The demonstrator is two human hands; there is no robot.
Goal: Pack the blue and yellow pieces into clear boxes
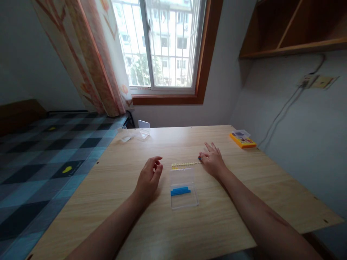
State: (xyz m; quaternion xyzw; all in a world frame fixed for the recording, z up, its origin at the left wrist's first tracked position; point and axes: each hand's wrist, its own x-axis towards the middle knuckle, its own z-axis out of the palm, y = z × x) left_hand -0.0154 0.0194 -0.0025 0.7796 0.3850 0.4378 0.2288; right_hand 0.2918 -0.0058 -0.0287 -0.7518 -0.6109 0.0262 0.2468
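Observation:
My left hand (150, 176) hovers just left of a clear plastic box (184, 187), its fingers loosely curled and holding nothing. Blue sticks (180, 191) lie inside the box. A row of small pale yellow beads (185, 164) runs along the table at the box's far edge. My right hand (213, 159) rests at the right end of that row, thumb and forefinger pinched on a small dark piece (200, 158), the other fingers spread.
The wooden table (130, 213) also carries an orange box with a clear lid (242, 138) at the far right and clear plastic pieces (139, 131) at the far left. A bed with a checked cover (46, 155) adjoins on the left; a window is ahead.

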